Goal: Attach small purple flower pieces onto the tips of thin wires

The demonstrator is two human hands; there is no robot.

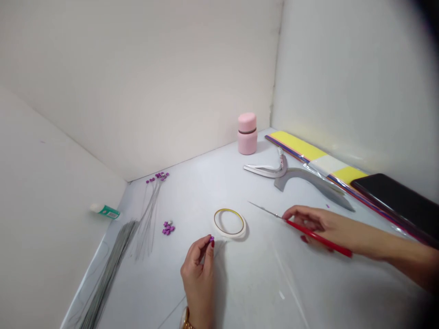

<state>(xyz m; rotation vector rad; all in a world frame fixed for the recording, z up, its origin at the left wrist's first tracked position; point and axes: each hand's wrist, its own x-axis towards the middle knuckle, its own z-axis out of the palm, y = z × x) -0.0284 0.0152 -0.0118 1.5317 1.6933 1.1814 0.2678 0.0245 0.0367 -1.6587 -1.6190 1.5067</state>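
With the white roll of tape (230,236) taken as the middle of a clock, a tiny purple piece (211,238) is found near it at 8 o'clock. The purple piece is pinched between the thumb and finger of the left hand (199,269), and a gold watch (187,320) is worn on that wrist. At 3 o'clock, a thin tool with a red handle (317,237) is held in the bent fingers of the right hand (329,223). Its metal tip is pointed to 10 o'clock.

A little purple pile (168,230) is set at 9 o'clock. Wires with purple tops (162,175) are laid at 10 o'clock, and a big bunch of gray wires (110,274) at 8 o'clock. A pink jar (247,139) is stood between 12 and 1 o'clock. A yellow packet (295,144) is seen at 2 o'clock, with a black phone (391,198) at 3 o'clock.
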